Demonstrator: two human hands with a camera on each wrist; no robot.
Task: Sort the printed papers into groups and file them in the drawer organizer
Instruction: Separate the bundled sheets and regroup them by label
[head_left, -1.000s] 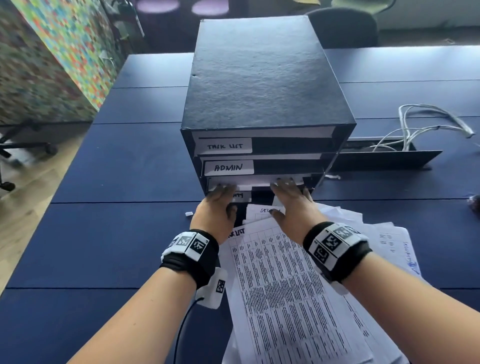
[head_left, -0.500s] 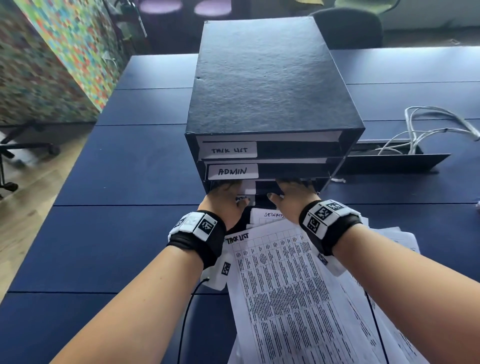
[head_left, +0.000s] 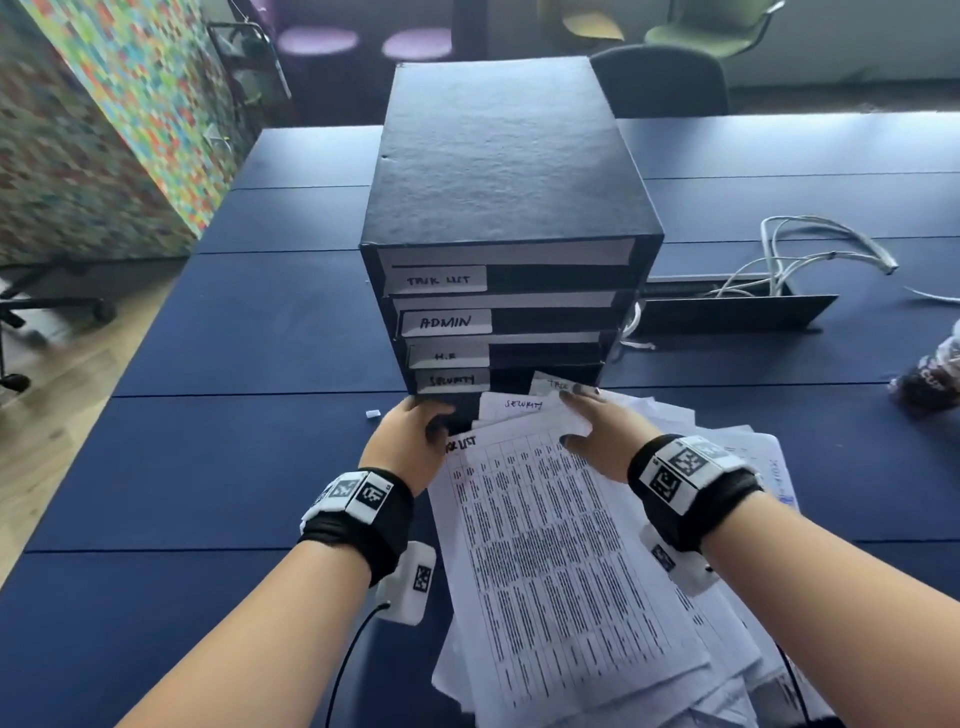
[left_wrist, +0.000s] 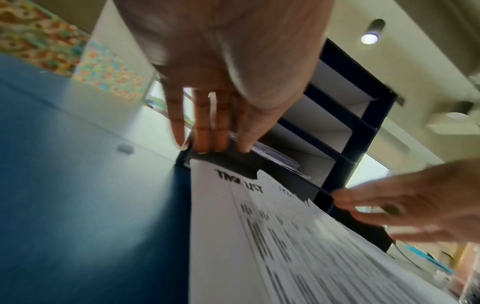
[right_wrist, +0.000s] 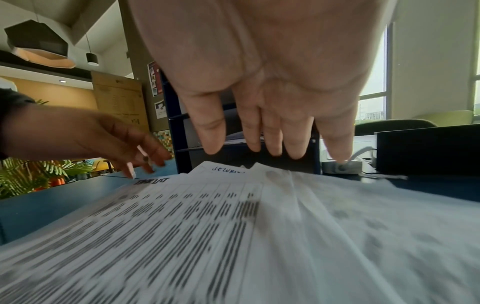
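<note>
A dark drawer organizer (head_left: 498, 171) stands on the blue table (head_left: 234, 338); its four drawers are labelled TASK LIST, ADMIN, H.R and SECURITY. In front of it lies a loose pile of printed papers (head_left: 545, 571), topped by a sheet headed TASK LIST. My left hand (head_left: 415, 426) is at the organizer's bottom left corner, and its straight fingers (left_wrist: 207, 133) touch the lowest drawer front. My right hand (head_left: 592, 421) hovers flat over the far end of the pile, fingers (right_wrist: 272, 144) straight, holding nothing.
White cables (head_left: 810, 254) and a black tray (head_left: 727, 312) lie right of the organizer. A plastic-wrapped item (head_left: 930, 374) sits at the right edge. A small white scrap (head_left: 373, 414) lies by my left hand. A colourful partition (head_left: 104, 130) stands left of the table.
Both hands have drawn back from the organizer's lower drawers toward the paper pile. The H.R and SECURITY labels, covered before, now show.
</note>
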